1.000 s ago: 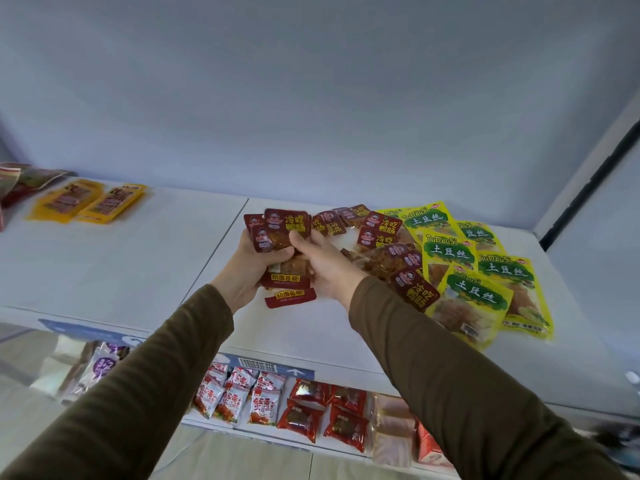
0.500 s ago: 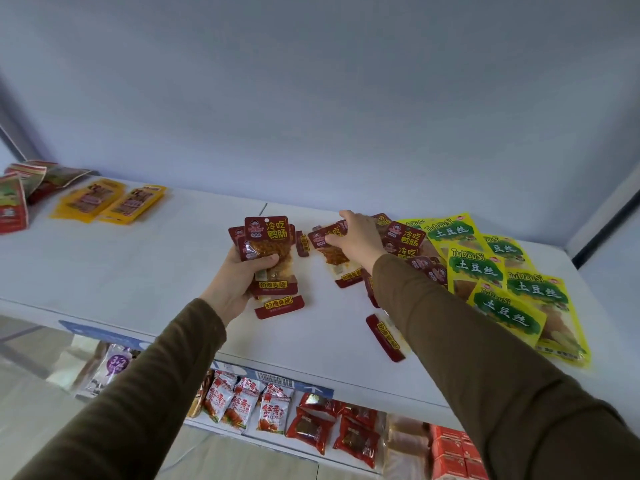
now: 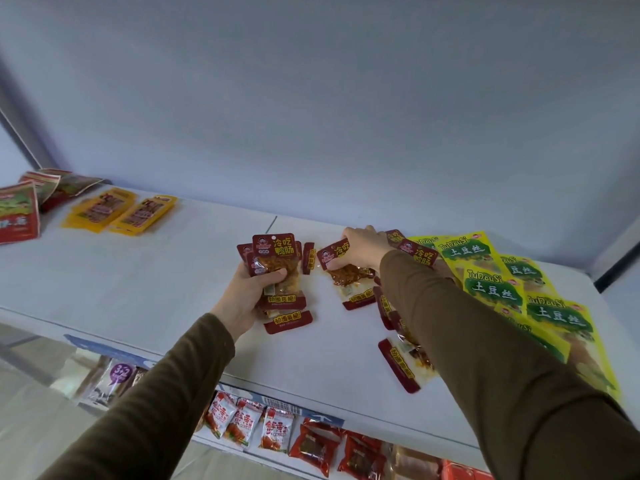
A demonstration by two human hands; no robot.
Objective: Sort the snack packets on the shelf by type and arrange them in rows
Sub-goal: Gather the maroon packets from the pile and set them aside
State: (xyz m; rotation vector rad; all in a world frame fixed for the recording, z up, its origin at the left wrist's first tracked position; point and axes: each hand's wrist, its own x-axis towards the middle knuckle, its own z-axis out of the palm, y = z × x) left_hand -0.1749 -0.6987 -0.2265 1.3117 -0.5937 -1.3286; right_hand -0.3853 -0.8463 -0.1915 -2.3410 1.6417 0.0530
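white shelf (image 3: pixel 138 289): left hand (image 3: pixel 247 296) grips stacked red packets (image 3: pixel 278 268), right hand (image 3: pixel 362 249) pinches another packet (image 3: pixel 349 277).

several dark red packets (image 3: pixel 407 362) are covered by the right sleeve (image 3: pixel 485 358). the red bag (image 3: pixel 17 216) at far left is cut by the frame edge. lower-shelf packets (image 3: pixel 242 422) are partly hidden by the white shelf (image 3: pixel 138 292).

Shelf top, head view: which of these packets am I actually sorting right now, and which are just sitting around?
In the job:
- stack of dark red packets, gripped by left hand
- dark red packet, pinched by right hand
- loose dark red packets
- yellow-green packets

Lying about:
- orange packets, far left
- red-and-white packets, lower shelf
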